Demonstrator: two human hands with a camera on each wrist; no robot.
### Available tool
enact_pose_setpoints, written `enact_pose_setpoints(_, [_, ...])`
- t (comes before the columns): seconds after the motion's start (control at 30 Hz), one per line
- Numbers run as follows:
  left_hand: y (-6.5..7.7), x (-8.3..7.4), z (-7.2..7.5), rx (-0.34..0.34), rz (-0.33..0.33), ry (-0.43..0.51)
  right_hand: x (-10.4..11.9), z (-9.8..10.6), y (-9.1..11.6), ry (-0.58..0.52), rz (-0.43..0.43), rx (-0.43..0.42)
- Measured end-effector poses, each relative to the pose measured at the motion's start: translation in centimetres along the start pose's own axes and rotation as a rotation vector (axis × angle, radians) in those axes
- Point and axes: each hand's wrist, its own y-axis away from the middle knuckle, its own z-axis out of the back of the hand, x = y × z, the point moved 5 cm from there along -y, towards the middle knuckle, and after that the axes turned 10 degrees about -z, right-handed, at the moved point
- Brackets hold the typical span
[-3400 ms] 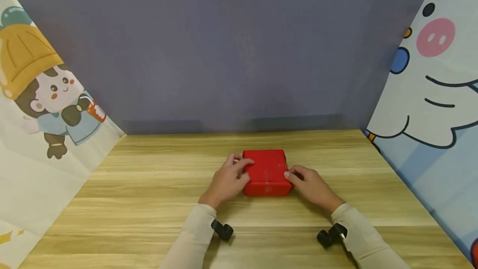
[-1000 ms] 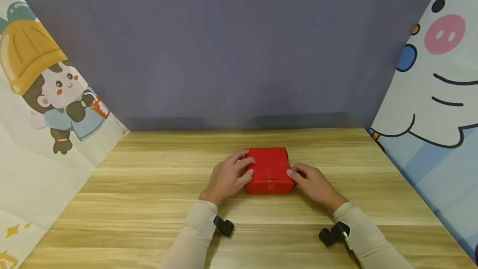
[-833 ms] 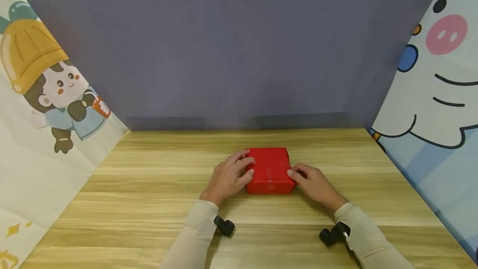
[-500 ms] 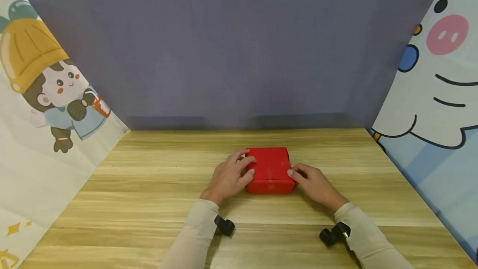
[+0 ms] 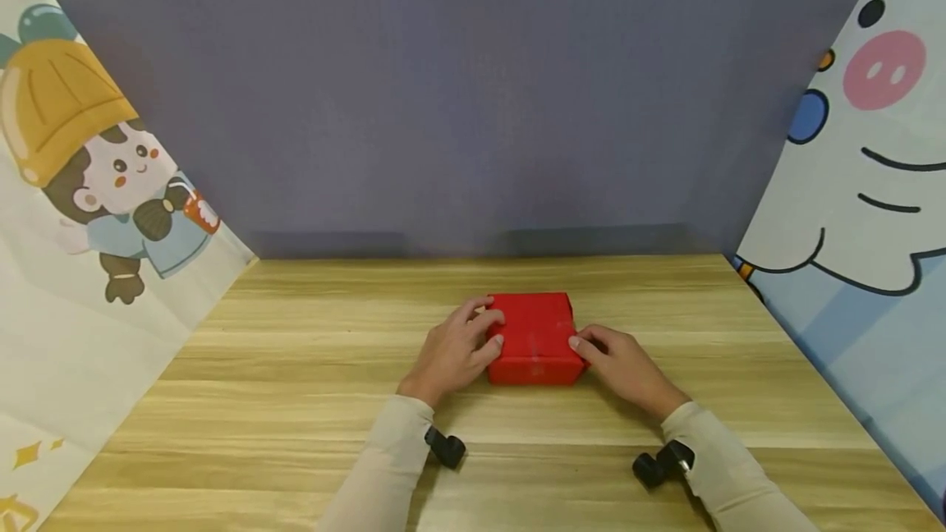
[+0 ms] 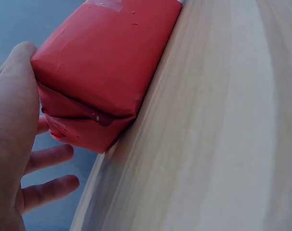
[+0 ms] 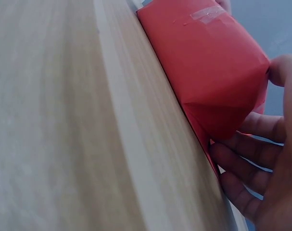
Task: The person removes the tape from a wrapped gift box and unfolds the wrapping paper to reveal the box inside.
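Note:
A box wrapped in red paper lies flat on the wooden table, clear tape showing on its near side. At its left end is my left hand, thumb and fingertips resting on the top edge. Two of its fingers extend below the folded end without touching it in the left wrist view. My right hand is at the other end. Its thumb presses the upper edge while its fingers curl against the folded paper end, with a loose flap sticking out near the table.
Pale wood-grain table surrounds the box. A grey panel rises behind it. Cartoon-printed sheets flank both sides, one with a child, the other with a pig-like snout. Black wrist cameras sit on both sleeves.
Since the oldest frame, a left-hand finger has come up onto the box's back-left corner. The head view has shifted slightly. In the last second hands and box stay almost still.

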Motion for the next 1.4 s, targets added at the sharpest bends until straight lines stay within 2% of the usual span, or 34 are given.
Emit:
enact_pose_setpoints(0.1, [-0.2, -0.2, 0.0, 0.021, -0.005, 0.018, -0.1, 0.3, 0.1, 0.010, -0.005, -0.015])
enact_pose_setpoints(0.2, [-0.4, -0.4, 0.0, 0.044, 0.023, 0.014, -0.2, 0.4, 0.1, 0.011, -0.001, -0.022])
enact_pose_setpoints(0.33, [-0.8, -0.7, 0.0, 0.040, 0.142, 0.078, -0.3, 0.5, 0.2, 0.010, 0.001, -0.015])
enact_pose_setpoints(0.47, [-1.2, -0.8, 0.2, -0.029, 0.299, 0.187, 0.0, 0.5, 0.3, 0.003, 0.003, -0.009])
enact_pose_setpoints(0.53, [-1.3, -0.8, 0.4, -0.062, 0.353, 0.188, 0.2, 0.4, 0.2, -0.003, 0.005, -0.005])
enact_pose_setpoints(0.63, [-1.4, -0.8, 0.8, -0.077, 0.398, 0.113, 0.5, 0.1, 0.0, -0.005, 0.016, 0.006])
enact_pose_setpoints(0.73, [-1.5, -0.9, 1.3, -0.067, 0.418, 0.051, 0.6, -0.3, -0.2, -0.008, 0.020, 0.013])
enact_pose_setpoints(0.8, [-1.6, -0.9, 1.5, -0.054, 0.425, 0.044, 0.6, -0.5, -0.2, -0.012, 0.020, 0.014])
enact_pose_setpoints(1.03, [-2.1, -0.9, 1.9, -0.019, 0.420, 0.094, 0.3, -0.6, -0.3, -0.022, 0.023, 0.007])
enact_pose_setpoints(1.4, [-2.6, -1.2, 1.8, -0.031, 0.428, 0.166, -0.1, -0.2, 0.0, -0.023, 0.017, -0.004])
